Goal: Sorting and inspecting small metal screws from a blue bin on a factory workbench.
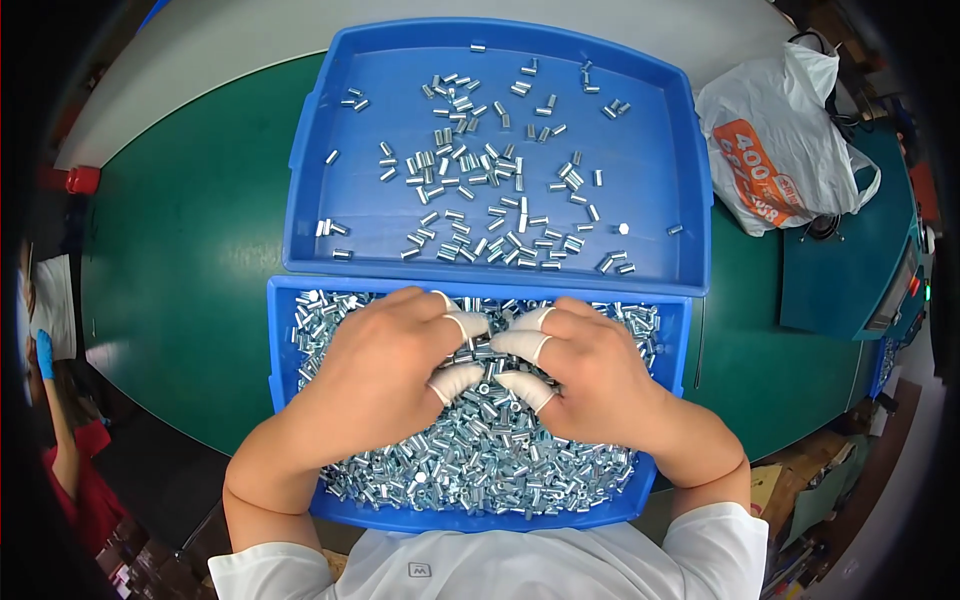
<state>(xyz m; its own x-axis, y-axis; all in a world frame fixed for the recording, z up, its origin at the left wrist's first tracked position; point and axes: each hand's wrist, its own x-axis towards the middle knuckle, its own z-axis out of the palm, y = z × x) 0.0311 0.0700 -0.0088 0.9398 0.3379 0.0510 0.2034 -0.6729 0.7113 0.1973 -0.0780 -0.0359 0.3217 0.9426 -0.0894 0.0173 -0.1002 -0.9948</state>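
Note:
Both my hands meet over the near blue tray (280, 372), which is heaped with small silvery metal cylinders (480, 450); some show a hollow end. Pale finger cots cover the thumbs and several fingers. My left hand (395, 345) has its fingers bent, with a few cylinders between the thumb and fingertips. Facing it a short way off, my right hand (590, 365) curls its thumb and fingers round cylinders in the same spot. The hands hide part of the heap, so exactly which pieces each one grips is hard to see.
A larger blue tray (350, 130) adjoins at the far side, with cylinders scattered over its floor. At right are a white plastic bag (770, 130) and a green machine (850, 270) on the green tabletop (200, 250). A person's blue-gloved hand (44, 355) shows at far left.

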